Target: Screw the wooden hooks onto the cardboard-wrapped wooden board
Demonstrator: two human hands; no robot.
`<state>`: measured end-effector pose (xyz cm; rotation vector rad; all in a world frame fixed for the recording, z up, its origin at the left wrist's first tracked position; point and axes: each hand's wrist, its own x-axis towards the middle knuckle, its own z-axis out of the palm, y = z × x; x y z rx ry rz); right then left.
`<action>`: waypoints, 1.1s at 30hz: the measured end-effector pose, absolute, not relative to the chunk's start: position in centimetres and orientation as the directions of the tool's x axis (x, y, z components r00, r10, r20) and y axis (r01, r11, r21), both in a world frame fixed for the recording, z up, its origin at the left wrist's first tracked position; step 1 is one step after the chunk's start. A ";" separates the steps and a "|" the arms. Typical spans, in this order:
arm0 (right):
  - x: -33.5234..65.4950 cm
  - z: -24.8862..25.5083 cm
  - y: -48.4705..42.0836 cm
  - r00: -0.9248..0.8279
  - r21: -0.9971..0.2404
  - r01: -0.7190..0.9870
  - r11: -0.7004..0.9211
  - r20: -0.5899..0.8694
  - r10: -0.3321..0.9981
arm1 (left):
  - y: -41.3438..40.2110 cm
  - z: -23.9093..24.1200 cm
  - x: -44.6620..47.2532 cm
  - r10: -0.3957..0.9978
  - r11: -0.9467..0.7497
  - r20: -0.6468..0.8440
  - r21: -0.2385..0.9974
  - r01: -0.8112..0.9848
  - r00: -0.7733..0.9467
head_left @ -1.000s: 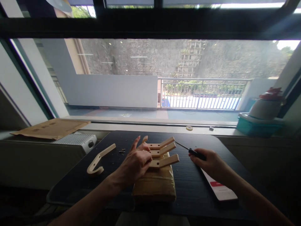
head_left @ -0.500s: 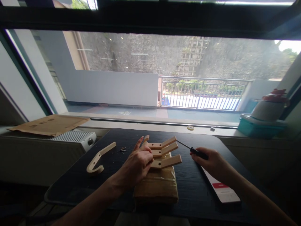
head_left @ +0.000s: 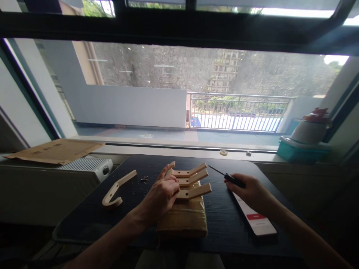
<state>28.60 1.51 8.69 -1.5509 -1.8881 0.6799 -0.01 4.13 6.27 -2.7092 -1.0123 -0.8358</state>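
My left hand (head_left: 161,196) rests on the near ends of three light wooden hooks (head_left: 193,182) stacked on a brown paper-wrapped package (head_left: 183,220) on the dark table (head_left: 224,220). The fingers press on the hooks; the forefinger points up. To the right, my right hand (head_left: 249,190) grips a small screwdriver (head_left: 228,178) with a black handle, its thin shaft pointing toward the hooks without touching them. A fourth wooden hook (head_left: 116,188) lies loose at the left, and small screws (head_left: 144,179) lie beside it.
A white leaflet with a red mark (head_left: 256,220) lies under my right forearm. A white ribbed heater (head_left: 89,166) and flat cardboard (head_left: 54,150) sit left of the table. A teal box (head_left: 300,151) with a white object stands on the windowsill at right.
Both hands hold nearly the same pose. The view shifted slightly, and the right hand with the screwdriver stayed beside the hooks.
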 end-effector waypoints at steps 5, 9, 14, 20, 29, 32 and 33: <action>28.6 9.2 0.6 -0.133 -0.712 0.676 0.190 0.136 0.982 | 4.1 6.2 0.1 0.585 -0.755 0.528 0.076 0.652 0.616; 28.5 9.8 -0.4 -0.120 -0.719 0.665 0.201 0.163 0.979 | 3.9 6.4 0.0 0.620 -0.732 0.491 0.084 0.676 0.611; 28.1 11.2 -1.2 -0.179 -0.677 0.689 0.257 0.184 0.966 | 3.5 6.6 -0.1 0.607 -0.722 0.537 0.063 0.689 0.586; 26.6 13.9 -0.4 -0.223 -0.546 0.788 0.284 0.177 0.959 | 3.2 6.1 0.1 0.636 -0.685 0.567 0.105 0.721 0.523; 22.2 14.7 1.5 -0.382 -0.466 0.784 0.411 0.159 0.910 | 3.4 5.4 0.0 0.669 -0.669 0.569 0.179 0.722 0.479; 21.0 13.5 2.0 -0.442 -0.481 0.731 0.483 0.205 0.873 | 3.3 5.5 0.0 0.669 -0.671 0.565 0.178 0.720 0.484; 20.7 13.2 2.2 -0.448 -0.479 0.725 0.495 0.219 0.867 | 3.3 5.6 0.0 0.668 -0.672 0.562 0.175 0.720 0.487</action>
